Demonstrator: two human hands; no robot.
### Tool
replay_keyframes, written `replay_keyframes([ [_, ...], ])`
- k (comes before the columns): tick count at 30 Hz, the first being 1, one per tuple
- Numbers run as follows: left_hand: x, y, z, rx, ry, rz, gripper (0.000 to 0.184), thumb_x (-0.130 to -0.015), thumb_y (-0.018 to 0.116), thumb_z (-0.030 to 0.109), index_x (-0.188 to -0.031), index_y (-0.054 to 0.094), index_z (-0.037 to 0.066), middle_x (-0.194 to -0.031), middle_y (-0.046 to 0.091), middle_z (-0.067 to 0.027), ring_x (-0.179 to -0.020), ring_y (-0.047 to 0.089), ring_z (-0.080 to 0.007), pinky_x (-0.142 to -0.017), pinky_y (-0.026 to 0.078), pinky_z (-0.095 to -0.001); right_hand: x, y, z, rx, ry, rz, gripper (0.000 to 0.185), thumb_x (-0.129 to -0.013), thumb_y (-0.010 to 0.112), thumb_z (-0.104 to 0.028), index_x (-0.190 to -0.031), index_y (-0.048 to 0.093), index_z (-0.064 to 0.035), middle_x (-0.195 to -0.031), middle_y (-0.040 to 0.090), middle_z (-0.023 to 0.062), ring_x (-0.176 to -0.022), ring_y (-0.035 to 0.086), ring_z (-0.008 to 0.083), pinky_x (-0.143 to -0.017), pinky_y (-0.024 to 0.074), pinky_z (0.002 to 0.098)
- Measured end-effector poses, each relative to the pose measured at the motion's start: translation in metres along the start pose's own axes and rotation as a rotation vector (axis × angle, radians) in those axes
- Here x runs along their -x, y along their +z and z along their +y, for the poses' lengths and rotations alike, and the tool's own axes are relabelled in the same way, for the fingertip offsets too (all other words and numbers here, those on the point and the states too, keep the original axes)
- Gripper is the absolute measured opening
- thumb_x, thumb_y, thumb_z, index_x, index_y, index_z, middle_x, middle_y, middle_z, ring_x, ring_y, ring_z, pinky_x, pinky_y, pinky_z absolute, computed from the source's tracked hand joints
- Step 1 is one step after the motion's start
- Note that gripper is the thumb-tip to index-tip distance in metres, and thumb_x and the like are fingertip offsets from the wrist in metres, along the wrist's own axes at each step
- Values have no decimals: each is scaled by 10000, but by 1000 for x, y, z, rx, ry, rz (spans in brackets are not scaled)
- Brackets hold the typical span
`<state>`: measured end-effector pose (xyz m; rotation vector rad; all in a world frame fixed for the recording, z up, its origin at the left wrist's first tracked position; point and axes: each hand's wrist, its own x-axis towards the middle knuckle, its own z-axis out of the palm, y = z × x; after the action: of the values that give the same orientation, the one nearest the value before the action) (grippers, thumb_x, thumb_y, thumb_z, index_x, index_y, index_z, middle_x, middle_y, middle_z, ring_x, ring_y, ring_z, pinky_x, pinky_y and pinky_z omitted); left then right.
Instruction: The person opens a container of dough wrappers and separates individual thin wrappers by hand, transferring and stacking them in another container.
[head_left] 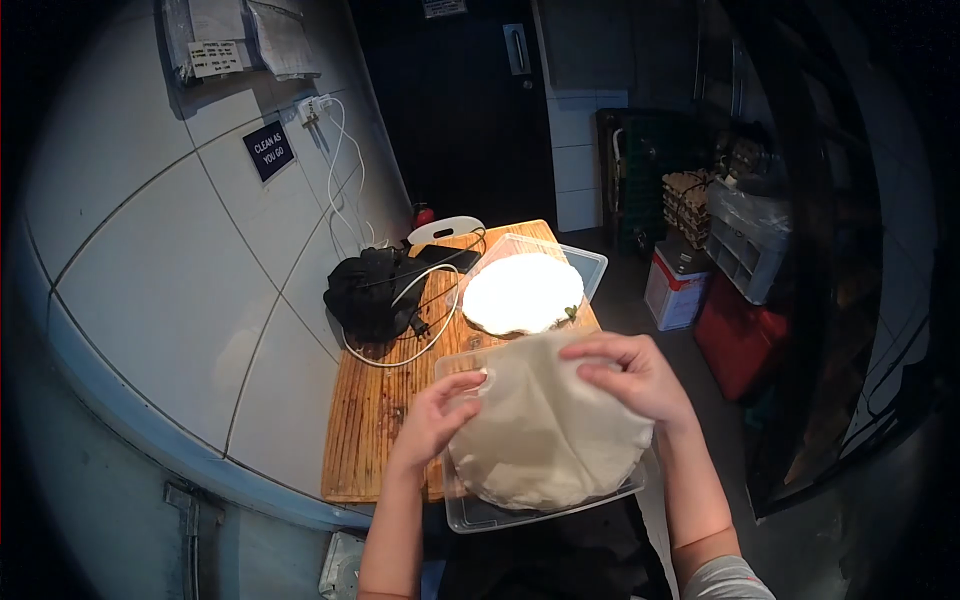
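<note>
A thin, pale, round sheet [550, 430] hangs over a clear plastic tray [480, 518] at the near edge of the wooden table. My right hand [635, 378] pinches the sheet's upper right edge between thumb and fingers. At the tray's left side, my left hand [435, 420] has its thumb and fingers bent close to the sheet's upper left edge; whether it grips the sheet is hard to tell. Just beyond lies a bright white round stack [523, 292], overexposed, with a bit of green at its right edge.
On the wooden table [365, 430], a black bag [370, 295], a white cable and a dark phone [448, 258] lie to the left. Behind the stack is a clear lid [585, 268]. A red box [740, 335] and a white-and-red box [675, 285] stand right, on the floor.
</note>
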<state>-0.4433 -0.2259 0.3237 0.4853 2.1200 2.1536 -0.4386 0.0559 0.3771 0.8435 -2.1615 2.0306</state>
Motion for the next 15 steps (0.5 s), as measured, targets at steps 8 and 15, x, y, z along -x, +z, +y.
replay_keyframes([
  [8,-30,28,14,36,1,-77,201,-918,645,171,-1009,679,-5,-905,686,-28,-814,616,-94,-735,498,-248,-5,-1,2,153,-72,15,252,-840,675,-81,-1075,646,6,-1051,654,95,-1018,600,159,-898,457,289],
  [15,-21,46,51,-314,220,-149,205,-926,623,193,-912,691,-1,-744,662,-22,-662,585,-74,-612,475,-248,-27,14,-11,640,-151,-68,760,-720,805,-391,-1311,482,-36,-1186,567,153,-1165,498,282,-1033,328,398],
])
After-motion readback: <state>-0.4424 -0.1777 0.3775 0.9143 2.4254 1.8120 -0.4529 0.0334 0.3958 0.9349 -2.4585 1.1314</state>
